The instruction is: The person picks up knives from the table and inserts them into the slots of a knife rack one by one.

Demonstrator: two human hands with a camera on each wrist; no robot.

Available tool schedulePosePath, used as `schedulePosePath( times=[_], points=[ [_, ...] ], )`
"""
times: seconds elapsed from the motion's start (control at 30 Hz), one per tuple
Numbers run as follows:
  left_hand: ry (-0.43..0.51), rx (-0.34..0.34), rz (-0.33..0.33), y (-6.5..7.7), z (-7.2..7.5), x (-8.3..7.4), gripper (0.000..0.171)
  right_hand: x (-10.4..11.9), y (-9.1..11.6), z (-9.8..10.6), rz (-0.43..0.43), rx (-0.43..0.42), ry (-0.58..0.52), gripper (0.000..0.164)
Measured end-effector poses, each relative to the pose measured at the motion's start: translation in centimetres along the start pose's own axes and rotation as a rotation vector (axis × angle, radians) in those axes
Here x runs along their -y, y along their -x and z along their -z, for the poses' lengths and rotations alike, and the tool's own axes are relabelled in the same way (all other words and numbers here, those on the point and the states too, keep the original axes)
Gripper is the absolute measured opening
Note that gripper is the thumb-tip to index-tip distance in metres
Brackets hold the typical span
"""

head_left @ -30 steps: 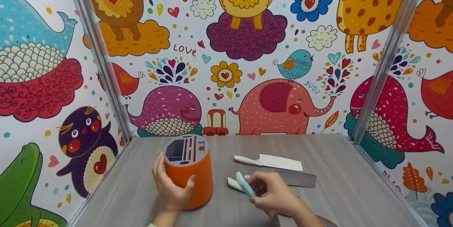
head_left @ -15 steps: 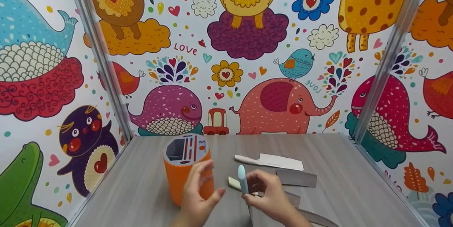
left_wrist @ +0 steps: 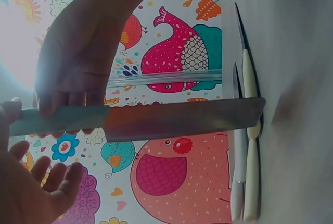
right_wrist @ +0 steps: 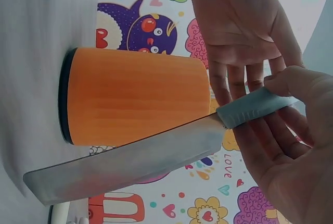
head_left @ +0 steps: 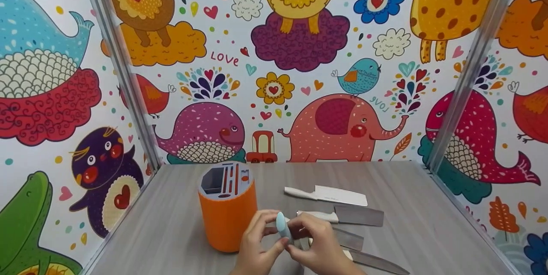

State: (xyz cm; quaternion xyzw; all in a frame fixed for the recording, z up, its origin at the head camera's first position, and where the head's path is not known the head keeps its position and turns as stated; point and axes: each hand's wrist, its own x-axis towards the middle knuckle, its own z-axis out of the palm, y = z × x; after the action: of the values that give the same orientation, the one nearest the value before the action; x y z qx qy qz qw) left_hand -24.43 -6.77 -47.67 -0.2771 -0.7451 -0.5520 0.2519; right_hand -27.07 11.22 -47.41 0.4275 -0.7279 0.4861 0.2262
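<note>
A kitchen knife (right_wrist: pixel 130 156) with a light blue handle and a long, square-ended blade is held blade down over the table. My right hand (head_left: pixel 321 238) grips its handle, fingers wrapped round it in the left wrist view. At the handle's other side is my left hand (head_left: pixel 259 240), its thumb at the handle end and its fingers loosely extended. The head view mostly hides the blade behind the hands. Just left of them stands an orange knife block (head_left: pixel 227 223), upright, with a grey slotted top and no knives in its slots.
Several knives lie on the grey table (head_left: pixel 171 228) to the right: a white cleaver (head_left: pixel 340 195) farthest back, a broad-bladed knife (head_left: pixel 359 216), a shorter blade (head_left: pixel 352 240) and a pointed knife (head_left: pixel 381 262) nearest. Patterned walls (head_left: pixel 308 138) enclose the table on three sides.
My left hand has let go of the knife block and moved right to the knife handle. My right hand has turned the knife upright, handle up, and brought it slightly left.
</note>
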Motion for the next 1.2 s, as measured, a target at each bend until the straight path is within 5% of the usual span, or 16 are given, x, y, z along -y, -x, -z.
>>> schedulePosePath(
  times=[0.27,0.6,0.9,1.2],
  points=[
    [0.033,0.0,-0.024,0.0,-0.1,-0.6,0.027,-0.3,0.4,-1.2,0.009,-0.089,-0.094,0.039],
    [0.038,0.009,0.232,-0.3,1.2,-2.0,0.026,-0.7,0.7,-2.8,-0.032,-0.133,-0.233,0.031],
    [0.115,-0.079,0.292,-1.2,2.5,-3.2,0.029,-3.6,-1.2,-2.3,-0.457,-0.248,-0.261,0.026],
    [0.084,-0.177,0.332,-1.6,4.6,-4.0,0.034,-6.3,-3.2,-5.3,-0.545,-0.183,-0.293,0.05]
  ],
)
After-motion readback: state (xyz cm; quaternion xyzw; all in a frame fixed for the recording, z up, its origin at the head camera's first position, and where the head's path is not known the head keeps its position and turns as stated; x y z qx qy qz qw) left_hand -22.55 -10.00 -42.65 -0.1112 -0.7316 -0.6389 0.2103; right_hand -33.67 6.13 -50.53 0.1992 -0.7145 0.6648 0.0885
